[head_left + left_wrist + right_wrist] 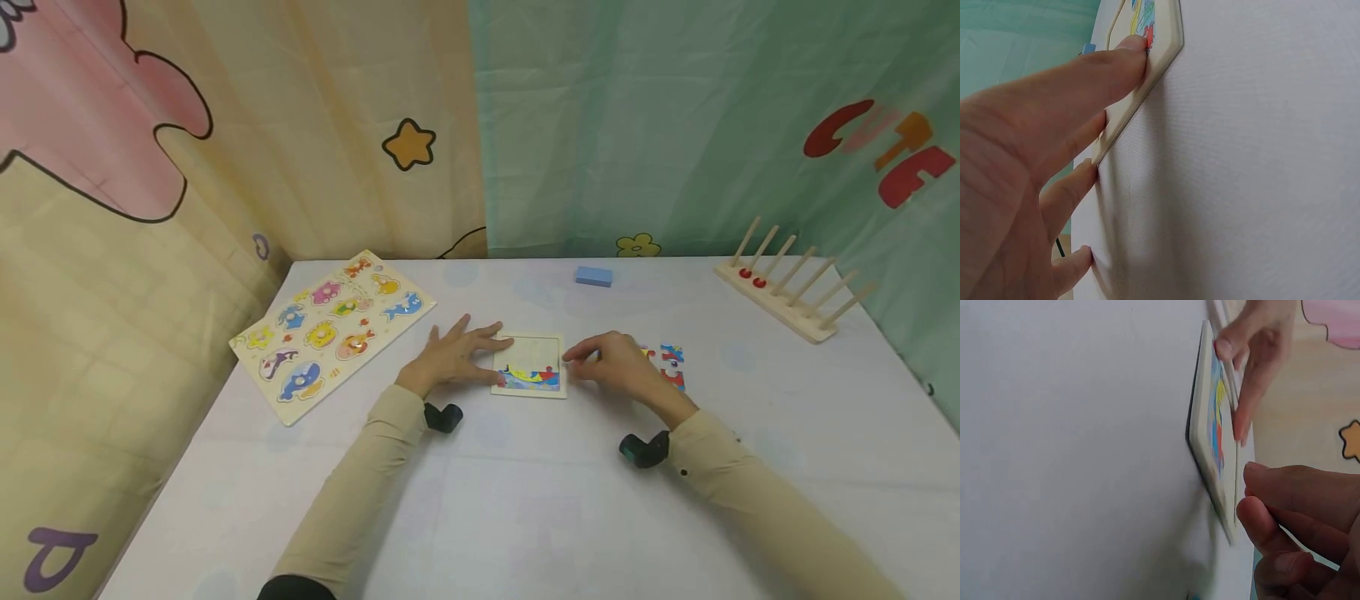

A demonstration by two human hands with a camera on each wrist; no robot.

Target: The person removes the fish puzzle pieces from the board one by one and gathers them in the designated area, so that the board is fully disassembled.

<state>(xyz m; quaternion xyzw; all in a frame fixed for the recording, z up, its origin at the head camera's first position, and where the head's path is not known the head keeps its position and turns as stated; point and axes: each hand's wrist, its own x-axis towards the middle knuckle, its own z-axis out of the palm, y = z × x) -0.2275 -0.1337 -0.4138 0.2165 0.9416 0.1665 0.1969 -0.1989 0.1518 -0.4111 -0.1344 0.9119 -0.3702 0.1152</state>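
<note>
A wooden puzzle tray [529,396] lies flat between my hands in the head view. Colourful pieces [534,382] fill its near part, while bare wood shows in the far part. With fingers spread, my left hand [453,358] rests at the tray's left side; its thumb [1129,56] presses on the near left corner, and other fingertips touch the left edge and tabletop. My right hand [611,362] is just off the tray's right edge, fingers loosely bent. In the right wrist view, no piece shows between its thumb and fingers [1266,487].
Loose puzzle pieces [672,367] lie right of the right hand, partly covered by it. A large animal peg board [341,337] sits on the left. A blue block [594,277] is at the back, and a wooden peg stand [780,304] with red beads is back right.
</note>
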